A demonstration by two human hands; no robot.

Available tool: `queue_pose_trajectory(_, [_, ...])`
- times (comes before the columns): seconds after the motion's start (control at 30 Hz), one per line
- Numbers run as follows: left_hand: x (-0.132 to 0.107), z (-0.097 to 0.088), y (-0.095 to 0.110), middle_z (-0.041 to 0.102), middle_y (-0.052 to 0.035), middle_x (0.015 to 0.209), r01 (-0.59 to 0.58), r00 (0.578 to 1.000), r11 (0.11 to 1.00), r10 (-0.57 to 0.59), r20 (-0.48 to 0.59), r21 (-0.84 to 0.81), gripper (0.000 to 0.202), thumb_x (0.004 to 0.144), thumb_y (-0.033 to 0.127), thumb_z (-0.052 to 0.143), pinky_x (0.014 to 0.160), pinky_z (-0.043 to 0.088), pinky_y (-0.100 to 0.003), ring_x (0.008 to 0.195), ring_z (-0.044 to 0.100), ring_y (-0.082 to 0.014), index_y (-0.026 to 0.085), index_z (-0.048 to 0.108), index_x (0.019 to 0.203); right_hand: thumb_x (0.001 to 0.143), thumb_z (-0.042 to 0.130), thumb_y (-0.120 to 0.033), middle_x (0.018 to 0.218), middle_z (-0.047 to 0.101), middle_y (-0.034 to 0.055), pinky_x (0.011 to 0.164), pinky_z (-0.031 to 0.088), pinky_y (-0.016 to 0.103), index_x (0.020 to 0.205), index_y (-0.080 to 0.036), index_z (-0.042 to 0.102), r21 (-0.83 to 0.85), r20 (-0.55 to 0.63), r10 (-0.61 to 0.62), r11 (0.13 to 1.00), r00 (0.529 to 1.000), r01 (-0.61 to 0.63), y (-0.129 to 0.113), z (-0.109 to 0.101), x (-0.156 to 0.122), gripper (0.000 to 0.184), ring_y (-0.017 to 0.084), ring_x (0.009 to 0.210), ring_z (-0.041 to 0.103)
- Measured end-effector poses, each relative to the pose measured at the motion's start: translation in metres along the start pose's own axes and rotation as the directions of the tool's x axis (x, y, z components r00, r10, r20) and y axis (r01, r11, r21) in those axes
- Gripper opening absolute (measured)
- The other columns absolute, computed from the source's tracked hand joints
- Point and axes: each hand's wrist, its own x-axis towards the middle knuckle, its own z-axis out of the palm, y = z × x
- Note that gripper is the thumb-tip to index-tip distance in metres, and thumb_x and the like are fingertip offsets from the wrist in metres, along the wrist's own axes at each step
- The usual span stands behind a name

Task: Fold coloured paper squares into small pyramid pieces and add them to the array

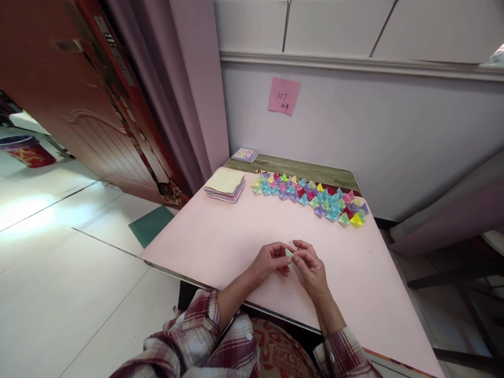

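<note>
"How are your left hand (271, 261) and right hand (313, 269)?"
"Both pinch your small, pale green, pointed folded paper (289, 253) over the pink table (189, 236)."
"The bucket (33, 155) far left?"
"You can't make out its contents."

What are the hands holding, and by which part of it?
A small, pale-green folded paper piece, apparently pinched at its edges between the left hand and right hand; the exact grip points are partly hidden.

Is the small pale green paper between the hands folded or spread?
Folded: the small pale green paper shows a compact, pointed outline.
</note>
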Motion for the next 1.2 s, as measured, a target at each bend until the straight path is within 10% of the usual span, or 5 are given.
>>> queue_pose_trajectory(0.27, [0.002, -0.002, 0.0, 0.062, -0.0007, 0.064, 0.068, 0.996, 0.996, -0.064, 0.061, -0.059, 0.04, 0.068, 0.043, 0.079, 0.054, 0.053, -0.027, 0.055, 0.062, -0.0139, 0.013, 0.059, 0.086, 0.087, 0.063, -0.033, 0.121, 0.054, 0.0091, 0.098, 0.038, 0.04, 0.081, -0.022, 0.07, 0.106, 0.004, 0.085, 0.991, 0.996, -0.085, -0.001, -0.005, -0.001, 0.014, 0.026, 0.119, 0.048])
queue_pose_trajectory(0.47, [-0.003, -0.006, 0.004, 0.064, -0.0036, 0.067, 0.165, 0.978, 0.976, -0.142, 0.152, -0.146, 0.033, 0.075, 0.043, 0.072, 0.057, 0.053, -0.028, 0.057, 0.063, -0.0144, 0.013, 0.059, 0.081, 0.084, 0.066, -0.035, 0.077, 0.055, 0.0019, 0.07, 0.041, 0.029, 0.075, -0.021, 0.069, 0.178, 0.021, 0.163, 0.97, 0.986, -0.164, 0.001, -0.006, -0.006, 0.017, 0.016, 0.075, 0.051])
queue_pose_trajectory(0.73, [-0.007, -0.006, 0.006, 0.063, -0.0011, 0.063, 0.305, 0.936, 0.943, -0.272, 0.222, -0.129, 0.036, 0.073, 0.045, 0.074, 0.051, 0.051, -0.026, 0.051, 0.062, -0.0136, 0.014, 0.059, 0.083, 0.079, 0.071, -0.04, 0.048, 0.036, -0.0084, 0.043, 0.019, 0.021, 0.074, -0.018, 0.06, 0.413, 0.234, 0.423, 0.772, 0.875, -0.484, -0.005, -0.011, -0.005, 0.025, 0.006, 0.045, 0.023])
queue_pose_trajectory(1.2, [0.004, 0.0, -0.004, 0.059, 0.0057, 0.06, 0.055, 0.988, 0.998, -0.06, -0.141, -0.036, 0.045, 0.058, 0.028, 0.083, 0.05, 0.051, -0.024, 0.046, 0.06, -0.0107, 0.014, 0.059, 0.094, 0.078, 0.073, -0.044, 0.064, 0.053, -0.0042, 0.044, 0.036, 0.021, 0.083, -0.021, 0.056, 0.294, 0.146, 0.365, 0.872, 0.92, -0.392, -0.014, 0.001, -0.001, 0.029, 0.009, 0.049, 0.045])
